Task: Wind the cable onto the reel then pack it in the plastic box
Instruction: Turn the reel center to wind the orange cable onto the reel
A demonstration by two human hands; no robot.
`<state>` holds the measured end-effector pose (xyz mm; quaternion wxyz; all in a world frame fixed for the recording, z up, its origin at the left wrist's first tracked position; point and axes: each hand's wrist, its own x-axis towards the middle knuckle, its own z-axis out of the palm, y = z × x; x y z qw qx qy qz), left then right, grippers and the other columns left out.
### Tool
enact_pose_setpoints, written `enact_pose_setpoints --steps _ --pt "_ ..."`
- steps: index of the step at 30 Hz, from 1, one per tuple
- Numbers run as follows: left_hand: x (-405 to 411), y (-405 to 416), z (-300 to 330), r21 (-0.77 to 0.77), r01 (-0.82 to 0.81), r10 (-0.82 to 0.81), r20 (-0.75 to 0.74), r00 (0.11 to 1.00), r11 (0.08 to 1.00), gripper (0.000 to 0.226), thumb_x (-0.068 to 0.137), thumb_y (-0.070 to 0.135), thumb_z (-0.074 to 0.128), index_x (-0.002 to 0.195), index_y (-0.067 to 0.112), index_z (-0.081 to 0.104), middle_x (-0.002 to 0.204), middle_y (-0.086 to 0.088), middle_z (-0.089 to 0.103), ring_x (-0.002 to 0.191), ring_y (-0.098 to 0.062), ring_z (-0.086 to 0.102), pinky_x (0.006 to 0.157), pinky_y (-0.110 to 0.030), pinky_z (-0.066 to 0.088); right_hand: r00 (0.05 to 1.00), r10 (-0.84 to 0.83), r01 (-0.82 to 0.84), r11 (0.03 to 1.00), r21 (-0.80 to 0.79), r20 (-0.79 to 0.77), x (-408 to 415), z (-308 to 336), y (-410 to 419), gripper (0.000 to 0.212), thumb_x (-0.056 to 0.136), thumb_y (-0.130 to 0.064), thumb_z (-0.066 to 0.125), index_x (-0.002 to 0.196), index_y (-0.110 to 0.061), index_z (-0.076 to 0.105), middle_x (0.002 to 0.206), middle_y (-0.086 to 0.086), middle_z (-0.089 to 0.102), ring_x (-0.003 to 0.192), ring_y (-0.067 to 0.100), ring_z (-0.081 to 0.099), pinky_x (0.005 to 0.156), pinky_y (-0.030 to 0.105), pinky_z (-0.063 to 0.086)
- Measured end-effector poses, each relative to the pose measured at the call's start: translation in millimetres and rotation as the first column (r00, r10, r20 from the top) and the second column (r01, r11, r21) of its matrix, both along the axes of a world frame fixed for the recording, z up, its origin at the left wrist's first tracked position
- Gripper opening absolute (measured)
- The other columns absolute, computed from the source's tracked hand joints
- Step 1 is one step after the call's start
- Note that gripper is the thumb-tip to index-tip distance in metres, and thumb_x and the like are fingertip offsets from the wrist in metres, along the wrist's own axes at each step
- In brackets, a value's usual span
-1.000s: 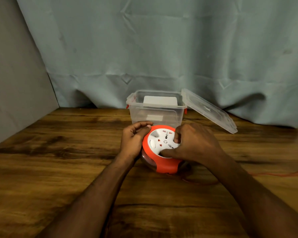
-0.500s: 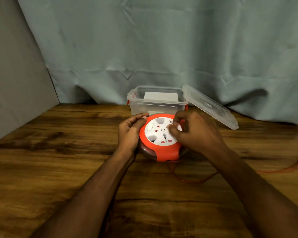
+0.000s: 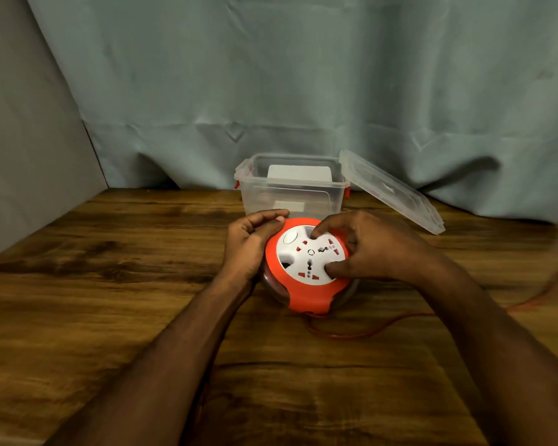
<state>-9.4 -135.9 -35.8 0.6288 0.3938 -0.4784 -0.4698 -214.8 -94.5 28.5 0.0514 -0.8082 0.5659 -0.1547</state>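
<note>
Your left hand [image 3: 250, 244] curls against the left edge of the orange cable reel [image 3: 308, 265], steadying it on the wooden tabletop [image 3: 110, 284]. Your right hand [image 3: 368, 249] sits on the reel's white socket face, forefinger and thumb hooked into two of its recesses. The orange cable [image 3: 368, 329] leaves the reel's near side, loops on the tabletop and trails off to the right. Just behind the reel stands the clear plastic box [image 3: 290, 188], open, with its lid [image 3: 390, 194] leaning against its right side.
</note>
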Motion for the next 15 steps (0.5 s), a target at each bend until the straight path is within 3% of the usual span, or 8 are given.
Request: enact_pose_setpoints --steps 8,15 --pt "-2.0 1.4 0.8 0.018 0.0 0.0 -0.04 0.999 1.0 0.015 0.089 0.002 0.065 0.101 0.004 0.075 0.095 -0.011 0.077 0.082 -0.023 0.072 0.077 -0.036 0.06 0.999 -0.037 0.037 0.999 0.015 0.012 2.4 -0.4 1.9 0.065 0.063 -0.053 0.089 0.123 -0.046 0.066 0.118 -0.015 0.072 0.084 0.004 0.063 0.059 0.017 0.045" --pt "0.3 -3.6 -1.4 0.037 -0.017 0.019 -0.061 0.998 0.999 0.016 0.089 0.005 0.067 0.102 0.005 0.076 0.1 -0.012 0.077 0.085 -0.024 0.074 0.071 -0.035 0.059 0.993 -0.117 0.116 0.992 -0.038 -0.008 9.3 -5.6 -0.7 0.063 0.055 -0.072 0.084 0.106 -0.04 0.069 0.117 -0.014 0.07 0.085 0.008 0.06 0.061 0.023 0.044"
